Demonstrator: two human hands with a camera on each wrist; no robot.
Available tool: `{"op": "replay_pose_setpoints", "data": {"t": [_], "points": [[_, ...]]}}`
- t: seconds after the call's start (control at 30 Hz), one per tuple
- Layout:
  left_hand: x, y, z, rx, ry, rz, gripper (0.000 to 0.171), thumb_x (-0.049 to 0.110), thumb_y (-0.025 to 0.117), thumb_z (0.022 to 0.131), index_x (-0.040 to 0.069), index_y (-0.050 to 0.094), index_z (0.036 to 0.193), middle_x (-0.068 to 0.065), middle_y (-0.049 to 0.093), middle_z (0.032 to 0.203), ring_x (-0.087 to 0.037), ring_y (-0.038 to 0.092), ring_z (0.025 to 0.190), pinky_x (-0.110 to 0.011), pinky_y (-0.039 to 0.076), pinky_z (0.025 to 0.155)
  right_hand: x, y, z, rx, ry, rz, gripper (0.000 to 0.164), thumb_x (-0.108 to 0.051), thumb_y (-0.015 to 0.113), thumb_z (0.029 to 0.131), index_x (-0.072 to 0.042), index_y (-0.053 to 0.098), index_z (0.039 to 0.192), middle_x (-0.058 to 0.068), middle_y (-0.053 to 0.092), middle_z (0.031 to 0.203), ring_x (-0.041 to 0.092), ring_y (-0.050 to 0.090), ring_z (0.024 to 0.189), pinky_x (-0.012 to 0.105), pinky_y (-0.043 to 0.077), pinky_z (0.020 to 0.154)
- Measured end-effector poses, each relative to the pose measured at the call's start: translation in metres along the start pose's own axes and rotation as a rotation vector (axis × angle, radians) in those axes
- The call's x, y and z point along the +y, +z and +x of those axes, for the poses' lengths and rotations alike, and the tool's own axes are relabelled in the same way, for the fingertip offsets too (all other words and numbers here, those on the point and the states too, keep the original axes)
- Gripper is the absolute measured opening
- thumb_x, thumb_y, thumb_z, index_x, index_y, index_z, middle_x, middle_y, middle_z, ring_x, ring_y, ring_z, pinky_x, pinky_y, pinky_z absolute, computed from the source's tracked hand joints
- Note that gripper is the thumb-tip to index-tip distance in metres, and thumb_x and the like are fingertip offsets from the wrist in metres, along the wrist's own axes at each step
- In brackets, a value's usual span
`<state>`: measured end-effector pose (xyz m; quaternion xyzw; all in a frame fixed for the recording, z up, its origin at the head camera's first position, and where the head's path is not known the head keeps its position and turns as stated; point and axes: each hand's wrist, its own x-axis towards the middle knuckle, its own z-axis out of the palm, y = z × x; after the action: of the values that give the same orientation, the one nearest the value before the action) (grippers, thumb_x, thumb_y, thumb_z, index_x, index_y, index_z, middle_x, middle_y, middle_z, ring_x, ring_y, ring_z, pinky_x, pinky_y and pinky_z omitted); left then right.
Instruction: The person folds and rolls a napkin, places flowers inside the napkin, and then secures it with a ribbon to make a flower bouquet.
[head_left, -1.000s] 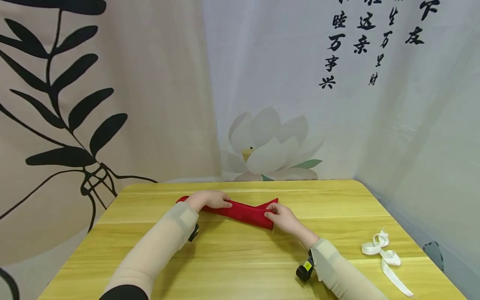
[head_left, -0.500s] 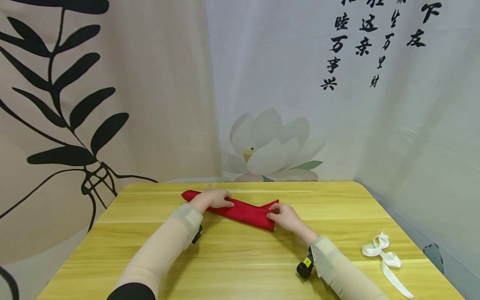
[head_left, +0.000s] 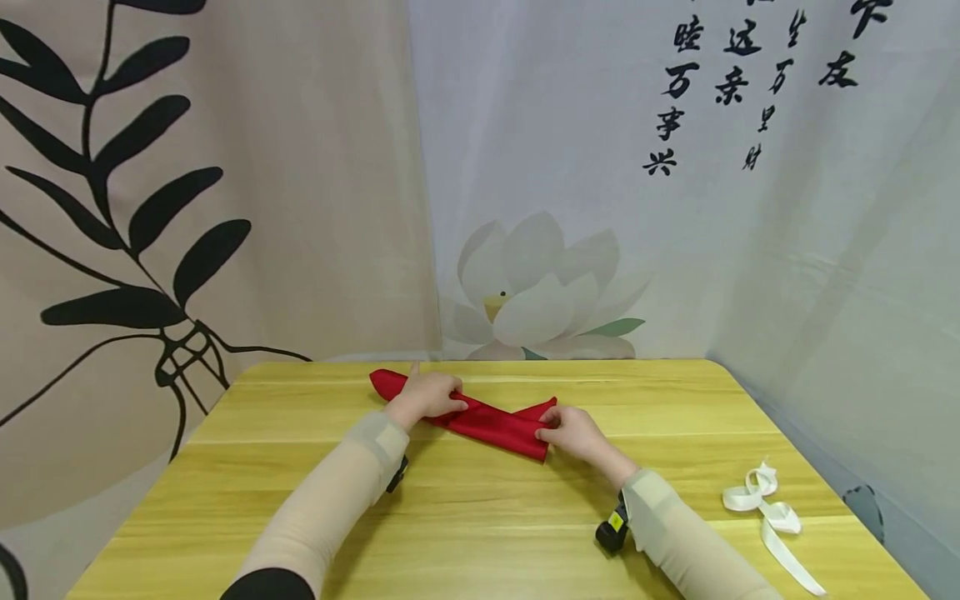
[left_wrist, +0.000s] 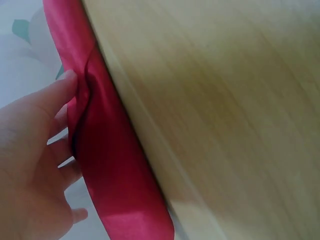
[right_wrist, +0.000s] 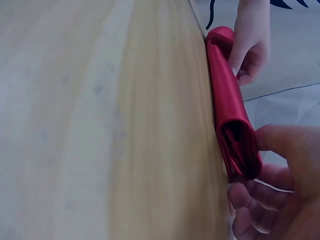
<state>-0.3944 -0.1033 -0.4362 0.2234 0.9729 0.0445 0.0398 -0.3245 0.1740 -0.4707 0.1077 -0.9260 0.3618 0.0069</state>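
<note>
A rolled red satin cloth (head_left: 497, 427) lies slantwise on the far part of the wooden table, its left end farther back than its right. My left hand (head_left: 427, 395) holds it left of the middle, with the thumb on the near side and a finger sticking up behind. In the left wrist view, that thumb presses the cloth (left_wrist: 117, 160) near a wavy loose edge. At the right end, my right hand (head_left: 576, 435) pinches the roll. The right wrist view shows the open spiral end of the cloth (right_wrist: 227, 100), thumb on one side and curled fingers at the other.
A loosely looped white ribbon (head_left: 763, 504) lies on the right side of the wooden table (head_left: 465, 533). Behind the table's far edge hangs a printed curtain (head_left: 337, 208). Small black wrist cameras (head_left: 612, 533) sit under the forearms.
My left hand has shifted slightly right, and the cloth's left end has moved right and farther back, with more of it showing. My right hand stays almost in place at the other end.
</note>
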Motion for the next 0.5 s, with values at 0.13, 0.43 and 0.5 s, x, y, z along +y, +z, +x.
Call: {"op": "replay_pose_setpoints", "data": {"t": [0.13,0.43,0.5], "points": [[0.0011,0.0017,0.0017,0.012,-0.001,0.022,0.023,0.044,0.065,0.091,0.023,0.068,0.099,0.008,0.067,0.095,-0.019,0.062,0.102,-0.065,0.006,0.109,0.001,-0.0004,0.0007,-0.005,-0.008,0.006,0.02,-0.017,0.076,0.083,-0.005,0.068,0.096,0.0,0.065,0.087,0.015,0.056,0.079,0.034,0.048,0.075],[0.0049,0.0021,0.0024,0.052,0.012,0.027,0.021,0.042,0.067,0.09,0.022,0.069,0.097,0.007,0.068,0.092,-0.019,0.063,0.098,-0.067,0.008,0.108,0.0024,-0.0017,0.0039,-0.003,-0.037,-0.025,0.016,-0.015,0.076,0.083,-0.008,0.067,0.094,-0.001,0.063,0.086,0.015,0.055,0.08,0.036,0.047,0.077],[0.0051,0.0029,0.0034,0.061,0.018,0.033,0.02,0.041,0.068,0.09,0.022,0.068,0.096,0.007,0.068,0.091,-0.018,0.063,0.098,-0.067,0.009,0.108,0.0024,-0.002,0.0043,-0.002,-0.046,-0.036,0.015,-0.014,0.076,0.083,-0.008,0.067,0.093,-0.002,0.062,0.085,0.015,0.054,0.079,0.035,0.046,0.076]]}}
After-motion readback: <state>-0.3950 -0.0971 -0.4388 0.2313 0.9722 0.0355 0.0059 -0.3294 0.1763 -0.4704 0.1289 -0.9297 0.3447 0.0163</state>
